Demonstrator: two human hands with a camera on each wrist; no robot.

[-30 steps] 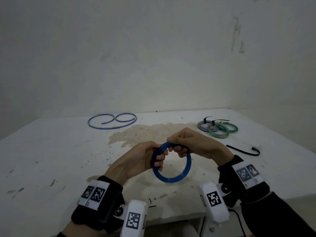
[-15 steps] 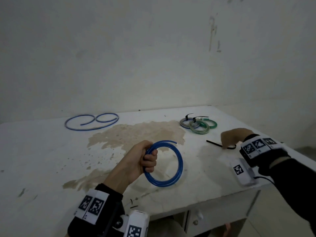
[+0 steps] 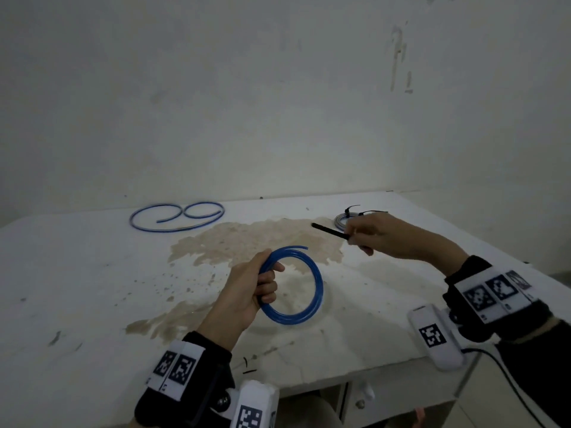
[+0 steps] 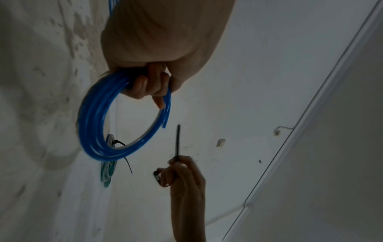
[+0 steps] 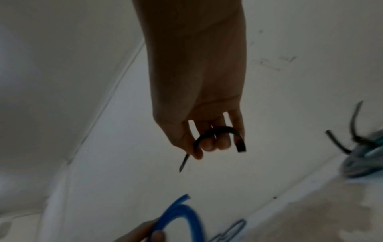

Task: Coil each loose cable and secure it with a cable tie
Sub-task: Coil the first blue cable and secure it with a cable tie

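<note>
While our left hand (image 3: 247, 291) gripped the blue coil (image 3: 293, 285) above the worktop (image 3: 92, 288) to stop it springing open, our right hand (image 3: 380, 239), held apart, pinched the black cable tie (image 3: 329, 230), evidently ready for threading.

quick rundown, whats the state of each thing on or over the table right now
blue cable coil: coiled, untied, gripped by the left hand
black cable tie: unfastened, pinched by the right hand
loose blue cable: uncoiled, lying on the table
tied coils: fastened, on the table
</note>
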